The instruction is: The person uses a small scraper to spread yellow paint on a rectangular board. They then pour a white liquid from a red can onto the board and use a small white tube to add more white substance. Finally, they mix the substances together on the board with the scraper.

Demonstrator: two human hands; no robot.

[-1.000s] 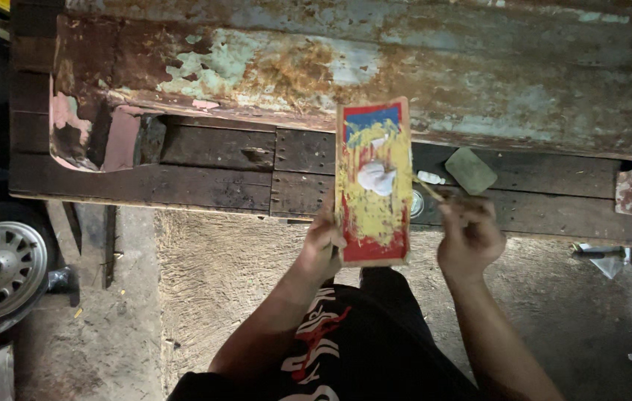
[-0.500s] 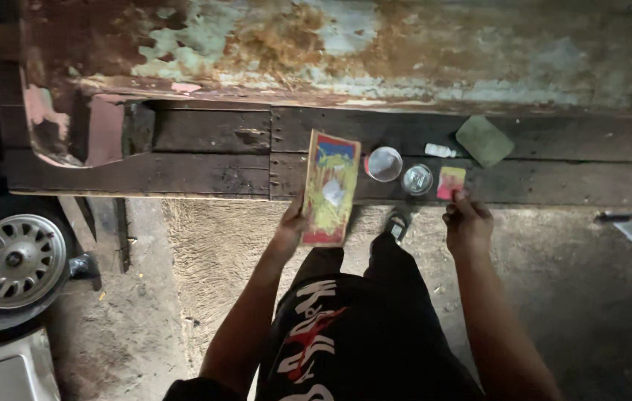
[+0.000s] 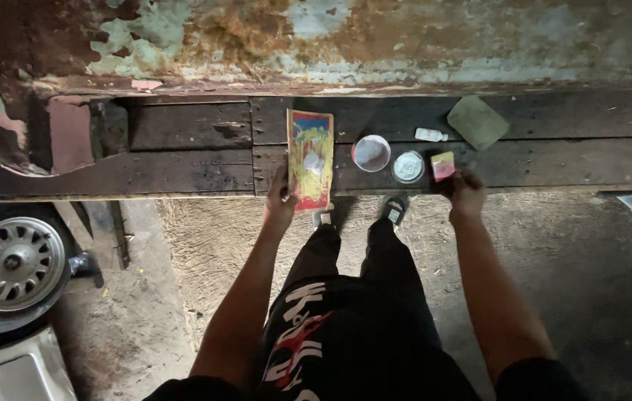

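Head view: the packet (image 3: 310, 158), a tall red and yellow pouch, has come down from chest height and now stands just left of centre, its lower edge at the front lip of the dark wooden ledge (image 3: 182, 167). The left hand (image 3: 280, 200) is clamped on its lower left edge, as before. The right hand (image 3: 463, 191), which a second ago hovered near the packet, has moved out to right of centre and now pinches a small pink and yellow card (image 3: 443, 165) at the ledge's edge, fingers closed on it. Between the two hands sit an open tin (image 3: 371, 153) and its round lid (image 3: 408, 166), both uncovered now that the packet has dropped. Judging by this, the hands have split their work. A green pad (image 3: 477, 121) and a small white tube (image 3: 430, 135) lie further back, untouched.
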